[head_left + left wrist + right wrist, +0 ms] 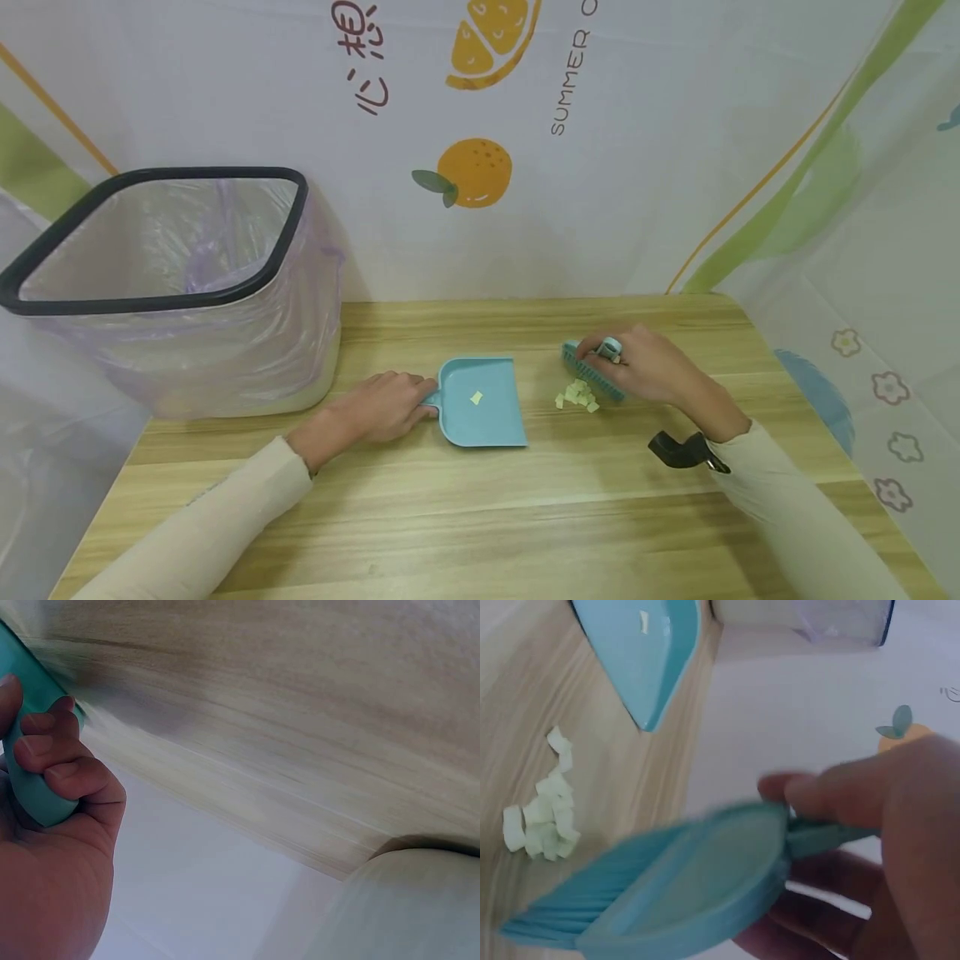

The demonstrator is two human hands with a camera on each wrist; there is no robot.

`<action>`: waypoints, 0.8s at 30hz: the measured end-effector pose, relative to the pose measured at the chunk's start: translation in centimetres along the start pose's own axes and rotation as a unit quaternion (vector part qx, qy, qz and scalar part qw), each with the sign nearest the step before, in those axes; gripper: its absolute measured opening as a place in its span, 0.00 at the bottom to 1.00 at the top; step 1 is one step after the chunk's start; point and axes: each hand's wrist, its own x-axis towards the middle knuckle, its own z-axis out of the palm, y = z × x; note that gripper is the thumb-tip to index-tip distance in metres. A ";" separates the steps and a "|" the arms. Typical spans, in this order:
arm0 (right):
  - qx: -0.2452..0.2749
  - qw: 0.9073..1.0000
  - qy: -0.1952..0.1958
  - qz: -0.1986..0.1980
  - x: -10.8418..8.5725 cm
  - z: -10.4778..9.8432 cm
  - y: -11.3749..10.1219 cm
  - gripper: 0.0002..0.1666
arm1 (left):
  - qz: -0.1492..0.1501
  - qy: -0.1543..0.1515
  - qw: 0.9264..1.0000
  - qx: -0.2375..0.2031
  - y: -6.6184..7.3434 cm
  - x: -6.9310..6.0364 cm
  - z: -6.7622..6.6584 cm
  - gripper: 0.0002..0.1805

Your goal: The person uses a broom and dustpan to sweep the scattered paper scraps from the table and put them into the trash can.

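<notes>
A light-blue dustpan lies flat on the wooden table, its open edge facing right, with one pale yellow paper scrap in it. My left hand grips the dustpan's handle, fingers curled round it. To the right of the pan, my right hand holds a blue hand brush by its handle. The bristles stand just beside a small heap of pale yellow paper scraps, between brush and pan. Whether bristles and scraps touch, I cannot tell.
A bin with a black rim and a thin purplish liner stands at the left back of the table. Behind the table hangs a white curtain printed with oranges. A black strap piece sits at the right wrist.
</notes>
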 end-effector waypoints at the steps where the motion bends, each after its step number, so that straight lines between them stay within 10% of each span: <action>1: -0.010 1.000 0.007 0.010 -0.1 -0.2 -0.1 0.08 | 0.001 0.001 1.000 -0.001 0.0 0.0 0.0 0.11; 12: -0.112 0.992 0.036 0.045 -1.2 0.1 -0.1 0.08 | -0.003 0.009 1.000 -0.004 0.0 0.1 -0.1 0.11; 24: -0.050 0.996 0.063 0.045 0.3 2.1 -1.3 0.10 | 0.003 0.007 1.000 0.004 0.2 0.3 -0.3 0.10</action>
